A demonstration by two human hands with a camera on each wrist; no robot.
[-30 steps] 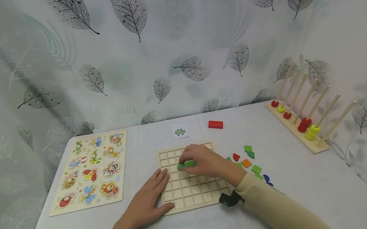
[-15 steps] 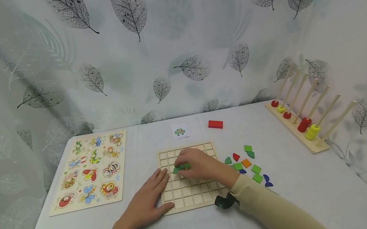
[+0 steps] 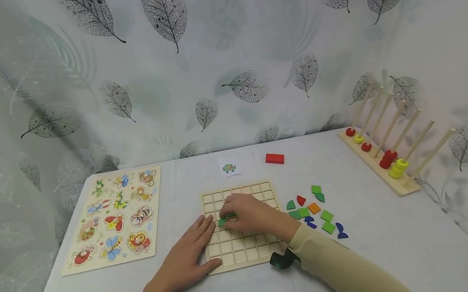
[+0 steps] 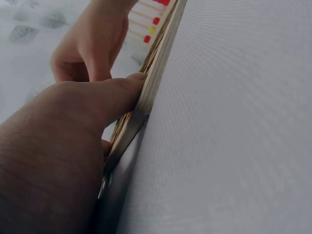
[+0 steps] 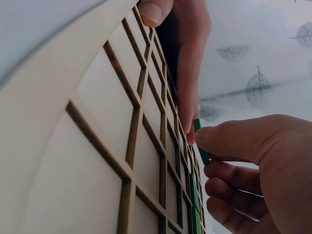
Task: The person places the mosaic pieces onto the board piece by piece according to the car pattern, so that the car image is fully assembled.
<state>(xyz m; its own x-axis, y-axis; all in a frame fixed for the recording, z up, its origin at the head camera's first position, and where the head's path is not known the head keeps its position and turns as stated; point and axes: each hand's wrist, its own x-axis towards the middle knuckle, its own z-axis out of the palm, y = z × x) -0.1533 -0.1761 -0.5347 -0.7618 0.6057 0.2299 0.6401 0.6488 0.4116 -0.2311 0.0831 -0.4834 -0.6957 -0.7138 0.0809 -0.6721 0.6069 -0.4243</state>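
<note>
My left hand [image 3: 188,254] rests along the left edge of the wooden grid board [image 3: 245,255], its fingers extended over the rim. In the left wrist view its thumb [image 4: 119,90] lies on the board's edge. Above the upper-left cells, my right hand [image 3: 253,217] pinches a small green tile [image 5: 201,144] between thumb and fingers. The tile stands on edge near the left hand's fingertips in the right wrist view; its full outline is hidden. Farther along the board, more green pieces [image 5: 195,197] sit in the grid, mostly covered by the right hand in the head view.
Loose green, blue, red and orange tiles [image 3: 313,208] lie right of the board. Behind it are a turtle pattern card [image 3: 229,167] and a red block [image 3: 274,158]. An insect puzzle board [image 3: 114,220] lies left; a peg rack with beads [image 3: 380,160] stands right.
My right hand has shifted left and slightly nearer with the green tile, uncovering more loose tiles on the right. The left hand has stayed on the board's edge.
</note>
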